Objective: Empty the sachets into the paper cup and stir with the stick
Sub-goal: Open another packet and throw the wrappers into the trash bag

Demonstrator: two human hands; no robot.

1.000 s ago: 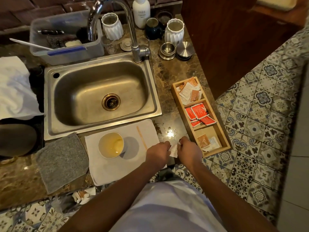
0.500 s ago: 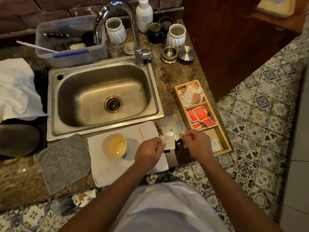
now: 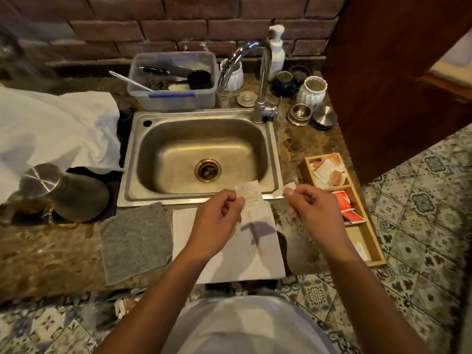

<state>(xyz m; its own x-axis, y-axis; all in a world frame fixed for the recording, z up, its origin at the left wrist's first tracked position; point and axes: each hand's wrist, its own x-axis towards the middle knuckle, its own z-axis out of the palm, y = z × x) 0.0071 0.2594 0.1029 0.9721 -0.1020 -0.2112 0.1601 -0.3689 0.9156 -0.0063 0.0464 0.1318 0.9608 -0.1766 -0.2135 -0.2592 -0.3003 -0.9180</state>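
Presently the left hand (image 3: 217, 215) pinches an opened sachet (image 3: 249, 194) at its lower edge; the right hand (image 3: 313, 208) pinches the torn-off strip (image 3: 283, 189), well apart at 3 o'clock. Each grip is closed on paper. The paper cup (image 3: 233, 232) is almost wholly hidden beneath the left hand, on the white napkin (image 3: 229, 267). Recommended: tilt the torn mouth directly over the cup before pouring. The stick (image 3: 255, 238) lies at 5 o'clock of the sachet. The sachet tray (image 3: 378, 261) stands at 3 o'clock on the worktop (image 3: 51, 251).

Kitchen, steel sink (image 3: 201, 154), brick wall (image 3: 158, 24)
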